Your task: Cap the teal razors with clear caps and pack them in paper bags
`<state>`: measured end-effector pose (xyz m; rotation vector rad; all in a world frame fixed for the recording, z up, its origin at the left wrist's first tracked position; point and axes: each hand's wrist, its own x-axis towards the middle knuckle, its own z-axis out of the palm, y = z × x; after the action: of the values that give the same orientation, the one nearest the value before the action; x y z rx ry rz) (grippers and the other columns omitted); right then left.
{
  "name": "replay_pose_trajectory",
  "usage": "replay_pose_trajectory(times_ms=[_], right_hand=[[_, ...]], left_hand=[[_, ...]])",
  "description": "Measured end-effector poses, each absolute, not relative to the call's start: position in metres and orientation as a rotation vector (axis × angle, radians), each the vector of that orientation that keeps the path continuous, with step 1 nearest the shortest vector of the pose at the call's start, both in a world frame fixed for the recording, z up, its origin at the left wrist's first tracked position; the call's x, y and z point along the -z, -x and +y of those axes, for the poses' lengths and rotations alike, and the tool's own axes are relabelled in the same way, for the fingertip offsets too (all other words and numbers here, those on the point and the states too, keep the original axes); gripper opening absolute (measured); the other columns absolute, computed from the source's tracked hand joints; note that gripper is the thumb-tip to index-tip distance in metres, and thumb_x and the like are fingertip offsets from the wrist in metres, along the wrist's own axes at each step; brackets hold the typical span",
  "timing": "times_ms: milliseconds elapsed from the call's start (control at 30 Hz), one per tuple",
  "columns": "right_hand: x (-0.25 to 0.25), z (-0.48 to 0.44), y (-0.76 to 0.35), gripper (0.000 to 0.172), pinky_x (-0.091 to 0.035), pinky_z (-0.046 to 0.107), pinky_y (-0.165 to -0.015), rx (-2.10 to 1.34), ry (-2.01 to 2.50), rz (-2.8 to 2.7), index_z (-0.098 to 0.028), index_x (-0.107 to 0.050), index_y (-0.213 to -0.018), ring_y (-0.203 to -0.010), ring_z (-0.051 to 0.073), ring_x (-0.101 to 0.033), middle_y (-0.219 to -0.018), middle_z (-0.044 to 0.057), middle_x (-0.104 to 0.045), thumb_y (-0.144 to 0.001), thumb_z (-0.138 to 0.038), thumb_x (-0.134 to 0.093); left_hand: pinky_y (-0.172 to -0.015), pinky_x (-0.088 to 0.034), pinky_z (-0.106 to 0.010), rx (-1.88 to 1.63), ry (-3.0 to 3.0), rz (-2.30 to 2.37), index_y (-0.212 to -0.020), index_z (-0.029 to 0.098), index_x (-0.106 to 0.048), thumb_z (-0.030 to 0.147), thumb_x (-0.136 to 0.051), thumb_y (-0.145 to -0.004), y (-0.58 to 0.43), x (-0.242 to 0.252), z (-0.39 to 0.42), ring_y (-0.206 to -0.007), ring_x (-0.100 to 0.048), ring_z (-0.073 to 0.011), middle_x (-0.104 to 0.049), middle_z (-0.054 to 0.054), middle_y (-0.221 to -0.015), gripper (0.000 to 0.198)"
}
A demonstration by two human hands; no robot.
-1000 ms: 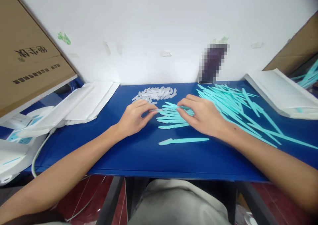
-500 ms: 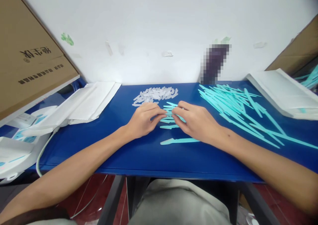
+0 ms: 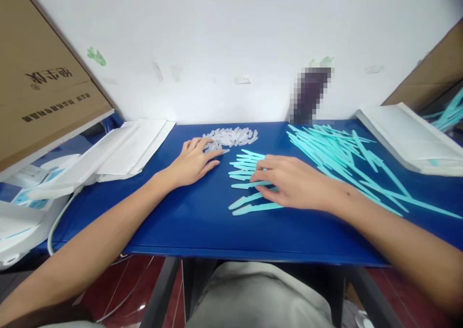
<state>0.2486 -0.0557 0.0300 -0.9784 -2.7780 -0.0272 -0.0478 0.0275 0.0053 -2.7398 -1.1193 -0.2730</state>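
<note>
My left hand [image 3: 191, 164] is at the near left edge of a pile of small translucent blade caps [image 3: 231, 137]. Its fingers are spread, with the fingertips on or just over the nearest caps. My right hand [image 3: 280, 178] hovers over a row of turquoise eyebrow razors [image 3: 249, 159], blade ends pointing left. Its thumb and index finger are apart, on either side of one razor [image 3: 244, 186], and the palm hides the handles. Two more razors [image 3: 253, 208] lie closer to me.
A loose heap of turquoise razors [image 3: 340, 149] spreads at the right. White padded envelopes lie at the left [image 3: 126, 149] and right [image 3: 408, 135]. A cardboard box [image 3: 47, 72] and a white device with a cable [image 3: 54, 222] stand at the left. A white wall [image 3: 202, 53] rises behind the blue table [image 3: 188, 222].
My hands were pinched together over the row and have parted. The left moved left to the caps and spread; the right opened over the razors. Another razor now lies near the front one.
</note>
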Motion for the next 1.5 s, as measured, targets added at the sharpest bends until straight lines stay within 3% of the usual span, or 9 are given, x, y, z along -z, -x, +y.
replay_pose_trajectory(times_ms=[133, 333, 467, 567, 767, 867, 1033, 1300, 1500], right_hand=[[-0.027, -0.051, -0.253, 0.018, -0.043, 0.038, -0.086, -0.021, 0.954, -2.812, -0.019, -0.076, -0.100, -0.088, 0.023, -0.064, -0.097, 0.008, -0.072, -0.097, -0.020, -0.059], [-0.031, -0.055, -0.246, 0.029, -0.030, 0.039, -0.083, 0.119, 1.089, -2.865, -0.017, -0.069, -0.076, -0.072, 0.018, -0.057, -0.076, 0.005, -0.067, -0.099, -0.015, -0.050], [-0.032, -0.055, -0.243, 0.026, -0.032, 0.037, -0.084, 0.127, 1.098, -2.854, -0.017, -0.065, -0.076, -0.069, 0.017, -0.056, -0.077, 0.004, -0.068, -0.097, -0.013, -0.050], [-0.032, -0.053, -0.246, 0.017, -0.033, 0.034, -0.071, 0.046, 1.167, -2.752, -0.018, -0.064, -0.089, -0.070, 0.019, -0.057, -0.081, 0.005, -0.068, -0.098, -0.017, -0.050], [-0.028, -0.052, -0.249, 0.030, -0.034, 0.034, -0.071, 0.168, 1.241, -2.601, -0.015, -0.061, -0.120, -0.084, 0.023, -0.057, -0.099, 0.010, -0.066, -0.106, -0.015, -0.034], [-0.025, -0.051, -0.248, 0.031, -0.034, 0.034, -0.069, 0.183, 1.306, -2.612, -0.015, -0.061, -0.126, -0.087, 0.025, -0.057, -0.102, 0.012, -0.064, -0.108, -0.024, -0.036], [-0.022, -0.050, -0.248, 0.033, -0.026, 0.033, -0.059, 0.055, 1.401, -2.690, -0.019, -0.062, -0.125, -0.076, 0.021, -0.058, -0.103, 0.008, -0.066, -0.110, -0.027, -0.034], [-0.027, -0.049, -0.246, 0.029, -0.028, 0.035, -0.071, 0.092, 1.380, -2.638, -0.018, -0.060, -0.097, -0.066, 0.017, -0.052, -0.084, 0.003, -0.067, -0.110, -0.024, -0.034], [-0.024, -0.046, -0.249, 0.031, -0.029, 0.034, -0.071, 0.088, 1.339, -2.600, -0.017, -0.063, -0.099, -0.064, 0.017, -0.049, -0.082, 0.004, -0.065, -0.108, -0.025, -0.034]], left_hand=[[-0.104, -0.040, -0.055, 0.258, 2.849, -0.921, -0.135, 0.024, -0.070, 0.037, -0.048, -0.107, 0.041, -0.014, 0.018, -0.134, -0.046, -0.0375, -0.056, -0.017, -0.145, 0.038], [-0.090, -0.044, -0.041, 0.326, 2.896, -0.826, -0.099, 0.017, -0.078, 0.023, -0.052, -0.104, 0.030, -0.019, 0.008, -0.096, -0.065, -0.0248, -0.078, -0.008, -0.101, 0.027], [-0.085, -0.047, -0.040, 0.353, 2.887, -0.900, -0.112, 0.016, -0.076, 0.019, -0.053, -0.101, 0.032, -0.016, 0.009, -0.091, -0.066, -0.0256, -0.078, -0.008, -0.096, 0.025], [-0.088, -0.049, -0.040, 0.361, 2.941, -1.019, -0.131, 0.014, -0.068, 0.020, -0.051, -0.101, 0.036, -0.015, 0.011, -0.097, -0.066, -0.0265, -0.076, -0.010, -0.101, 0.034], [-0.089, -0.050, -0.038, 0.304, 3.126, -1.103, -0.102, 0.020, -0.072, 0.031, -0.052, -0.102, 0.041, -0.022, 0.011, -0.096, -0.065, -0.0243, -0.073, -0.007, -0.099, 0.023], [-0.091, -0.048, -0.040, 0.261, 3.168, -1.156, -0.101, 0.019, -0.068, 0.038, -0.051, -0.102, 0.042, -0.025, 0.010, -0.100, -0.062, -0.0258, -0.070, -0.008, -0.103, 0.025], [-0.088, -0.046, -0.039, 0.192, 3.189, -1.198, -0.100, 0.019, -0.062, 0.038, -0.047, -0.104, 0.041, -0.027, 0.005, -0.097, -0.059, -0.0261, -0.066, -0.009, -0.102, 0.025], [-0.084, -0.043, -0.038, 0.489, 2.982, -1.015, -0.102, 0.019, -0.059, 0.032, -0.043, -0.108, 0.029, -0.013, 0.002, -0.091, -0.061, -0.0247, -0.069, -0.008, -0.099, 0.021], [-0.079, -0.039, -0.036, 0.627, 2.887, -0.997, -0.098, 0.020, -0.057, 0.032, -0.045, -0.108, 0.026, -0.010, 0.001, -0.082, -0.061, -0.0224, -0.071, -0.005, -0.094, 0.020]])
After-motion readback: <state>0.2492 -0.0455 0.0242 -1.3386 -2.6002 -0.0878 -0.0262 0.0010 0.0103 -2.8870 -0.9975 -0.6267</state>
